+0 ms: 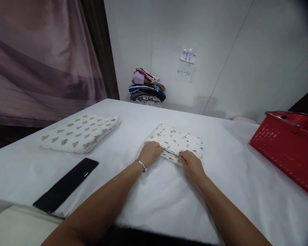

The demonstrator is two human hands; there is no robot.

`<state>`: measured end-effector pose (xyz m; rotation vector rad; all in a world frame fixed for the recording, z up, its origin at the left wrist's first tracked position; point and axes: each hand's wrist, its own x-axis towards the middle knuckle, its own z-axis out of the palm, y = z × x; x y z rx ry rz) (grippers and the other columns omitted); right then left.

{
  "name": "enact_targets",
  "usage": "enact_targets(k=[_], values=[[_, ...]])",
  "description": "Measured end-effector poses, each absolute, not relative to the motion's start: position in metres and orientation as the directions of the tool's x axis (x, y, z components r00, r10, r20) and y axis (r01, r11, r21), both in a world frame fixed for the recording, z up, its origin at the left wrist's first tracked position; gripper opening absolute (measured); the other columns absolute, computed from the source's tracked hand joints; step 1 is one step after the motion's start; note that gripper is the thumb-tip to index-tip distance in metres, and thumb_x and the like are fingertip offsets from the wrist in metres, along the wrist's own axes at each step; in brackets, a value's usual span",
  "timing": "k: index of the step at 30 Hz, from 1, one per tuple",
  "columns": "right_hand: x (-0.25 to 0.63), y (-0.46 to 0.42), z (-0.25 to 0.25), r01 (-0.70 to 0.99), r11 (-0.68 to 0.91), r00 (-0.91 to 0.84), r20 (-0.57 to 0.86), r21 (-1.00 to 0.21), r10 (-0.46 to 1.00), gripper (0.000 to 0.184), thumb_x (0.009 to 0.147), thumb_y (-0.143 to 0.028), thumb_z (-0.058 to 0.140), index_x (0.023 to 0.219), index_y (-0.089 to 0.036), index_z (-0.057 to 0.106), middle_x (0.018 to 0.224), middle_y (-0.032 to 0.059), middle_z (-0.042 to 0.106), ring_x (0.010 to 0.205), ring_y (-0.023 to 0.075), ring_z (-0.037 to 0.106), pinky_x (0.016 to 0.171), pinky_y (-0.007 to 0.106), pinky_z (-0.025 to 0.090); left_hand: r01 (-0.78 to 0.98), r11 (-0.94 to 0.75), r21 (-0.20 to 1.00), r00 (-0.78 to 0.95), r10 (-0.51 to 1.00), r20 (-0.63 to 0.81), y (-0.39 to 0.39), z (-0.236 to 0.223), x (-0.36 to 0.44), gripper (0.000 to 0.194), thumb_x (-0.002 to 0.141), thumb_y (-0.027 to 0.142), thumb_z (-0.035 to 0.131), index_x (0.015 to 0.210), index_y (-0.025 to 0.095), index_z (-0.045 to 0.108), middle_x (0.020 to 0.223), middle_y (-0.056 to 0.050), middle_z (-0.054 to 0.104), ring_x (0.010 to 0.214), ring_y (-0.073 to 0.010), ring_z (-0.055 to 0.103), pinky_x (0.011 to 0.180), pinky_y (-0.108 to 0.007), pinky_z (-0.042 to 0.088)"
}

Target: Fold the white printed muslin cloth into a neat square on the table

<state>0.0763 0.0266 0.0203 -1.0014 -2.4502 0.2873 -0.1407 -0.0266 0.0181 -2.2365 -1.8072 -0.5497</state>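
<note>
A folded white cloth with small grey-green prints lies in the middle of the white-covered table, its layered edge facing me. My left hand, with a silver bracelet at the wrist, grips the cloth's near left edge, fingers closed over it. At the near right part of the same edge, my right hand pinches the cloth between thumb and fingers. Some of the fingertips are hidden by the hands and the fabric.
Left on the table lies another folded cloth with cloud-like prints. A flat black object rests near the front left edge. A red basket stands at right. Behind the table is a pile of folded fabrics by the wall.
</note>
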Motion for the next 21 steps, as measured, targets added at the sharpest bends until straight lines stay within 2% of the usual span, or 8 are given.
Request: enact_targets(k=[3,7,11,17,21], values=[[0.0757,0.0258,0.0202,0.612,0.719,-0.626,0.354,-0.33,0.695,0.029,0.091,-0.03,0.032,0.089,-0.022,0.06,0.089,0.0037,0.059,0.085,0.0162,0.052,0.071,0.026,0.039,0.976,-0.214,0.046,0.182,0.909,0.375,-0.0265,0.0199,-0.139,0.023,0.089,0.026,0.038,0.083,0.022,0.06,0.074,-0.003,0.055,0.075,-0.0164,0.048,0.067,-0.032,0.031],[0.0746,0.0251,0.0198,0.62,0.725,-0.634,0.352,-0.301,0.688,0.029,0.091,-0.029,0.032,0.095,-0.022,0.059,0.089,0.004,0.059,0.085,0.0165,0.051,0.07,0.026,0.038,0.984,-0.177,0.007,0.164,0.927,0.336,-0.0251,0.0227,-0.1357,0.023,0.087,0.024,0.041,0.076,0.021,0.06,0.071,-0.003,0.056,0.074,-0.0167,0.049,0.066,-0.031,0.031],[0.0737,0.0239,0.0215,0.621,0.73,-0.643,0.348,-0.284,0.682,0.028,0.091,-0.028,0.032,0.095,-0.022,0.059,0.089,0.0039,0.059,0.085,0.0161,0.051,0.07,0.026,0.038,0.988,-0.151,-0.016,0.147,0.931,0.335,-0.0226,0.0237,-0.1336,0.021,0.087,0.024,0.041,0.077,0.021,0.06,0.073,-0.002,0.057,0.075,-0.0164,0.05,0.065,-0.031,0.031],[0.0731,0.022,0.0238,0.637,0.718,-0.635,0.336,-0.282,0.696,0.029,0.091,-0.029,0.032,0.095,-0.022,0.06,0.09,0.0043,0.059,0.086,0.0162,0.051,0.071,0.026,0.038,0.986,-0.162,-0.042,0.167,0.932,0.323,-0.0203,0.0233,-0.1327,0.023,0.087,0.023,0.042,0.069,0.018,0.056,0.072,-0.003,0.058,0.074,-0.0168,0.051,0.064,-0.031,0.031],[0.0734,0.0226,0.022,0.636,0.715,-0.624,0.352,-0.291,0.698,0.028,0.091,-0.029,0.033,0.096,-0.023,0.059,0.092,0.0038,0.06,0.087,0.0161,0.051,0.072,0.026,0.038,0.982,-0.186,-0.029,0.185,0.924,0.334,-0.0216,0.0246,-0.1335,0.02,0.087,0.023,0.042,0.074,0.02,0.057,0.076,-0.002,0.06,0.075,-0.0164,0.052,0.066,-0.03,0.032]])
